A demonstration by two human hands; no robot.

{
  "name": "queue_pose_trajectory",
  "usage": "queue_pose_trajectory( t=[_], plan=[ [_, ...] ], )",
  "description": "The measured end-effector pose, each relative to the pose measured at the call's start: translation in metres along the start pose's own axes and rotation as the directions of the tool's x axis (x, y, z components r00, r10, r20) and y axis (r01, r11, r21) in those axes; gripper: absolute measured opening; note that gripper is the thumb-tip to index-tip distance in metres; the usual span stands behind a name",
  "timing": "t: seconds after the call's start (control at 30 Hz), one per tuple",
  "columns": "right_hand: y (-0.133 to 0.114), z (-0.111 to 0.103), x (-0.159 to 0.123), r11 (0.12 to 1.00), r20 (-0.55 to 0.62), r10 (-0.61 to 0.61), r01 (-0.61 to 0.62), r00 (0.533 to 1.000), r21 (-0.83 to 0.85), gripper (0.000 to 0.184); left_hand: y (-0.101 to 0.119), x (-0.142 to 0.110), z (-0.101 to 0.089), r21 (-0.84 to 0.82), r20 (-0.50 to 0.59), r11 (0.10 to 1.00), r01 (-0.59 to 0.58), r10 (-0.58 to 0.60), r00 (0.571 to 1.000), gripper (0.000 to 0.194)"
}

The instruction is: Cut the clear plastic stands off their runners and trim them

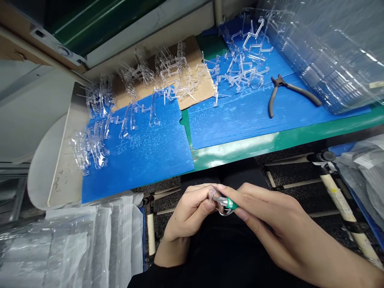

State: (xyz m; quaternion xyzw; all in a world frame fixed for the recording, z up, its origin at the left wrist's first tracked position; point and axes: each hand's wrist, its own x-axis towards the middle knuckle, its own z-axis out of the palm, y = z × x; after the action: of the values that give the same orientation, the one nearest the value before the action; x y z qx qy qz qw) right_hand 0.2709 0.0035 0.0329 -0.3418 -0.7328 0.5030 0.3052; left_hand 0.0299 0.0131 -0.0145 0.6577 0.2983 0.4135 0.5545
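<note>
My left hand (193,212) is closed, pinching a small transparent plastic part (212,193) between thumb and forefinger. Closed around a small tool with a green handle (231,204) and a metal front end is my right hand (264,216). The tool's tip meets the plastic part or lies right beside it; the fingers hide the exact contact, and the tool's kind is unclear. Both hands are close together above my lap, just in front of the table edge. On the table beyond lie cutting pliers (279,82), jaws pointing away from me and handles spread.
Blue sheets (162,148) and brown cardboard (198,90) cover much of the green table (237,154). Many transparent plastic pieces (240,72) lie across them. Stacked transparent trays (333,68) stand at the right. Wrapped stacks (105,236) sit low left, near pale tube frames (339,196) at right.
</note>
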Motion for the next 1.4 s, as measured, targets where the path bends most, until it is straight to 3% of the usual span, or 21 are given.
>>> queue_pose_trajectory(
  t=[0.23, 0.47, 0.77, 0.9, 1.17, 1.33, 1.4],
  plan=[
    [0.0, 0.004, -0.003, 0.998, -0.005, 0.051, -0.051, 0.999, 0.02, 0.053, -0.002, -0.001, -0.001, 0.023, -0.015, 1.0, 0.013, -0.012, 1.0, 0.037],
    [0.005, 0.015, -0.006, 0.997, -0.077, 0.05, -0.045, 0.996, 0.061, 0.041, -0.004, -0.002, -0.002, 0.034, -0.015, 0.999, 0.034, -0.033, 0.999, 0.037],
    [0.016, 0.009, 0.003, 0.99, -0.2, 0.127, -0.138, 0.972, -0.039, 0.038, -0.005, -0.007, 0.0, -0.109, 0.007, 0.993, 0.042, -0.041, 0.999, 0.036],
    [0.013, 0.009, 0.005, 0.991, -0.244, 0.134, -0.135, 0.96, 0.015, 0.036, -0.007, -0.009, -0.001, -0.125, 0.011, 0.99, 0.061, -0.06, 0.998, 0.038],
    [0.007, 0.011, 0.029, 0.96, -0.31, 0.186, -0.104, 0.932, 0.262, 0.01, -0.006, -0.01, 0.001, -0.132, 0.022, 0.988, 0.082, -0.08, 0.997, 0.042],
    [0.005, 0.012, 0.039, 0.955, -0.264, 0.112, -0.031, 0.958, 0.293, 0.027, -0.004, -0.013, 0.001, -0.092, 0.033, 0.992, 0.086, -0.083, 0.996, 0.043],
    [0.003, 0.012, 0.042, 0.961, -0.29, 0.117, -0.035, 0.95, 0.275, 0.026, -0.004, -0.015, 0.001, -0.114, 0.03, 0.99, 0.086, -0.083, 0.996, 0.041]
  ],
)
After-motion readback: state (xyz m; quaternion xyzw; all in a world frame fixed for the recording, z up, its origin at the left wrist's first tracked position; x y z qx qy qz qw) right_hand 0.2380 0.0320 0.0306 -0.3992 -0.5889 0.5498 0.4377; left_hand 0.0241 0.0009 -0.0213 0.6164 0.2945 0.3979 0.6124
